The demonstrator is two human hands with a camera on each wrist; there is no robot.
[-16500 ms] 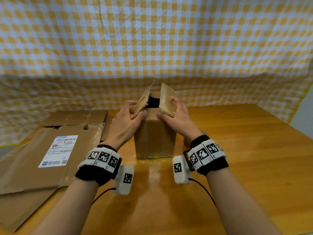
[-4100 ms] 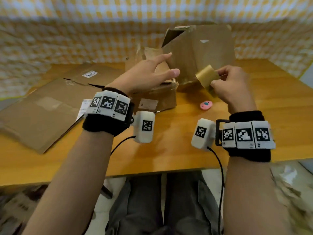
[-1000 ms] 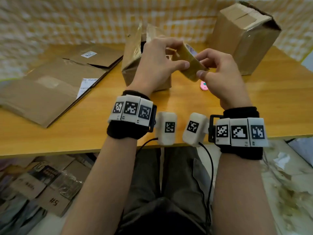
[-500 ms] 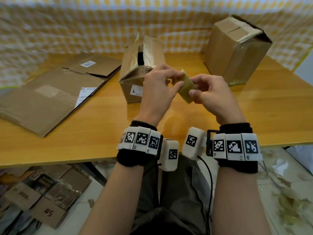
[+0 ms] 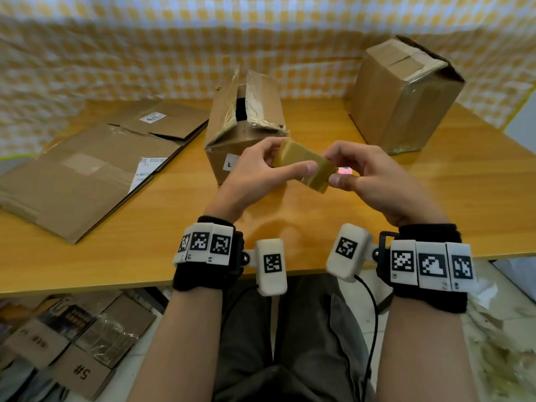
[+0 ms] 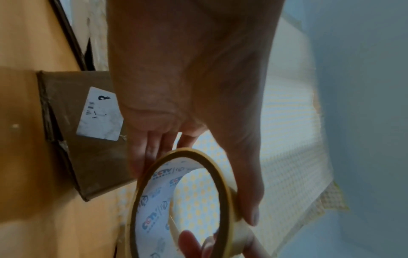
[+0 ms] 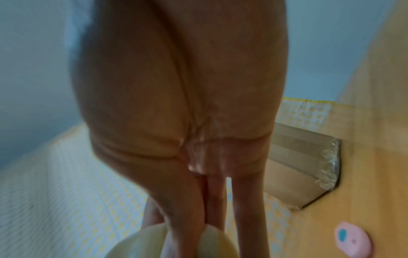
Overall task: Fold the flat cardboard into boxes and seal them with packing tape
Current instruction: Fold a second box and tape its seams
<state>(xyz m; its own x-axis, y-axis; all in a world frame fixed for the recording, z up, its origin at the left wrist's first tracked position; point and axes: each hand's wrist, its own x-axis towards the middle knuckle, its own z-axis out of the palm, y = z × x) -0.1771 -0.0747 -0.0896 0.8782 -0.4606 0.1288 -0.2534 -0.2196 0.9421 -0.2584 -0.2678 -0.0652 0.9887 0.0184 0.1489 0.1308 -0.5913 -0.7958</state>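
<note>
Both hands hold a roll of yellowish-brown packing tape [image 5: 301, 165] above the near middle of the light wooden table [image 5: 435, 204]. The left hand [image 5: 255, 175] grips the roll with its thumb across the outer face and its fingers behind, and the right hand [image 5: 374, 181] pinches the roll's right end between thumb and fingers. Just beyond them stands a small brown cardboard box [image 5: 243, 126] with a white sticker on its near side; its top flaps stand partly apart, leaving a dark gap, and what is inside cannot be told. At the far right stands a larger brown cardboard box [image 5: 403, 94], its top flaps closed under strips of tape. Flat brown cardboard sheets [image 5: 87, 175] lie stacked on the left. A small pink object [image 5: 345, 170] lies on the table behind the right thumb.
</note>
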